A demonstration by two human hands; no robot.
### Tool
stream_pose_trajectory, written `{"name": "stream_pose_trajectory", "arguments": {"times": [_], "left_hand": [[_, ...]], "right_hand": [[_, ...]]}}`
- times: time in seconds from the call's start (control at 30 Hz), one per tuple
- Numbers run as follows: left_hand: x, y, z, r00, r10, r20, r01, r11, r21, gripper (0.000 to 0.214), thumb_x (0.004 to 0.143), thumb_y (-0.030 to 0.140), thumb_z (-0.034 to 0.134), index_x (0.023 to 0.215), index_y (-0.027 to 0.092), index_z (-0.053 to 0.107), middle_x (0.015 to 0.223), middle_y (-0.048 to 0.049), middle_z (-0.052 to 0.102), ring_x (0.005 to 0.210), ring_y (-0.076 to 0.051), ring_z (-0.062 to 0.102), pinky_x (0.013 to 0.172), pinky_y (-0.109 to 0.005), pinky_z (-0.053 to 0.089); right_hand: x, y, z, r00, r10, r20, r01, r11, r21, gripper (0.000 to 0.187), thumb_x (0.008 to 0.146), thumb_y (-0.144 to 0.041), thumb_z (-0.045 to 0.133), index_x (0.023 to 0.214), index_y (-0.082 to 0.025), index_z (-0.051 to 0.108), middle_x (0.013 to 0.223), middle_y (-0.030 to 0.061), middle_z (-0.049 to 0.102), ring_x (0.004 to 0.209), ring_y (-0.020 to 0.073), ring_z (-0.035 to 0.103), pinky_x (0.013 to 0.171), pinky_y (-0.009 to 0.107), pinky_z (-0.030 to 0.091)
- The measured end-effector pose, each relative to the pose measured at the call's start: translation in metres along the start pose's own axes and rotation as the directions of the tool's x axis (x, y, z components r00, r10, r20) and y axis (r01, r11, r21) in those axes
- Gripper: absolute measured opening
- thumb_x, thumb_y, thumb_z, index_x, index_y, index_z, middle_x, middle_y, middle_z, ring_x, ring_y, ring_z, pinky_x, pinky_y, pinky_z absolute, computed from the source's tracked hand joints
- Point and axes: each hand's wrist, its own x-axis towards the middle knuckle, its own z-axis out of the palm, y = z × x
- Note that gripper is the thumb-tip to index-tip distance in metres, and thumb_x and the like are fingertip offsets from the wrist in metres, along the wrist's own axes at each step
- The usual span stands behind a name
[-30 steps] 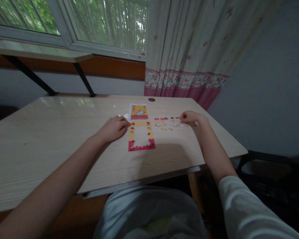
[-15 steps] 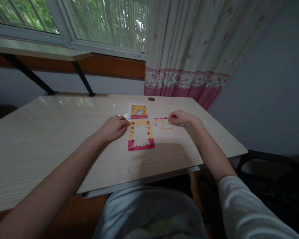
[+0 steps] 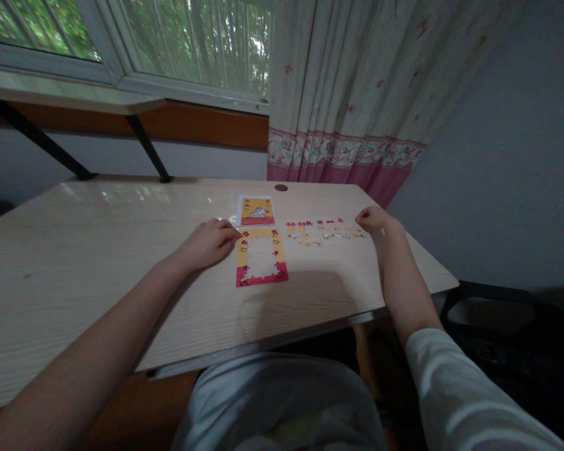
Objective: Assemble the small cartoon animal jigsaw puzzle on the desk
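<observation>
Left hand: rests on the table, fingers curled loosely inward. The fingertips touch the upper left corner of the puzzle frame. Whether they pinch a piece cannot be told.

Right hand: fingers drawn together in a loose fist, knuckles up, set at the right end of the loose pieces. At this size it cannot be told whether a piece is held.

Surroundings: a reference card lies just beyond the puzzle frame, near a round cable hole. A curtain hangs behind the table's far right corner. Nothing lies between the hands and the pieces.

Position: the puzzle frame is an assembled border with a bare centre, just right of the left hand. The loose pieces form a row running from beside the frame to the right hand.
</observation>
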Motion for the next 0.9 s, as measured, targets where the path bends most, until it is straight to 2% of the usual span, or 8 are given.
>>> {"name": "stream_pose_trajectory", "arguments": {"times": [0.17,0.33,0.43,0.7,0.9], "left_hand": [[0.000,0.000,0.000,1.000,0.004,-0.001,-0.004,1.000,0.005,0.043,0.088,0.030,0.036,0.109,0.018,0.071,0.104,-0.0136,0.066,0.097,-0.028,0.060,0.088,-0.044,0.047],[0.000,0.000,0.000,1.000,-0.002,-0.005,0.002,1.000,0.007,0.043,0.088,0.031,0.036,0.109,0.018,0.072,0.106,-0.0139,0.066,0.097,-0.029,0.060,0.087,-0.044,0.048],[0.000,-0.001,0.000,1.000,0.005,0.002,-0.005,1.000,0.002,0.044,0.089,0.032,0.036,0.110,0.018,0.071,0.105,-0.0142,0.067,0.097,-0.029,0.060,0.087,-0.045,0.048],[-0.001,0.000,0.000,1.000,-0.019,0.002,0.019,1.000,-0.001,0.042,0.088,0.032,0.037,0.108,0.020,0.072,0.105,-0.0128,0.067,0.097,-0.028,0.059,0.088,-0.043,0.048],[0.000,-0.002,0.001,1.000,-0.010,-0.020,0.010,1.000,-0.008,0.041,0.088,0.032,0.038,0.108,0.021,0.072,0.104,-0.0115,0.067,0.097,-0.027,0.059,0.088,-0.043,0.048]], "right_hand": [[0.001,0.019,-0.004,0.997,0.033,0.064,-0.035,0.999,0.038,0.023,0.074,-0.024,0.066,0.090,-0.011,0.074,0.084,0.0083,0.073,0.068,0.0139,0.061,0.064,0.022,0.046],[0.003,0.029,-0.012,0.981,0.007,0.195,-0.022,0.997,0.077,0.022,0.066,-0.033,0.074,0.078,-0.015,0.075,0.076,0.0041,0.071,0.068,0.0141,0.060,0.065,0.023,0.047],[0.004,0.032,-0.012,0.972,-0.025,0.235,0.003,0.996,0.090,0.024,0.062,-0.038,0.077,0.072,-0.017,0.074,0.070,0.0032,0.069,0.065,0.0137,0.058,0.063,0.023,0.047],[0.004,0.023,-0.009,0.979,-0.031,0.202,0.017,0.997,0.070,0.027,0.060,-0.042,0.078,0.065,-0.016,0.071,0.064,0.0029,0.066,0.063,0.0140,0.057,0.062,0.024,0.047],[0.000,0.017,-0.011,0.980,-0.082,0.182,0.060,0.991,0.119,0.028,0.065,-0.042,0.075,0.075,-0.016,0.071,0.070,0.0043,0.069,0.065,0.0136,0.059,0.063,0.024,0.048]]}}
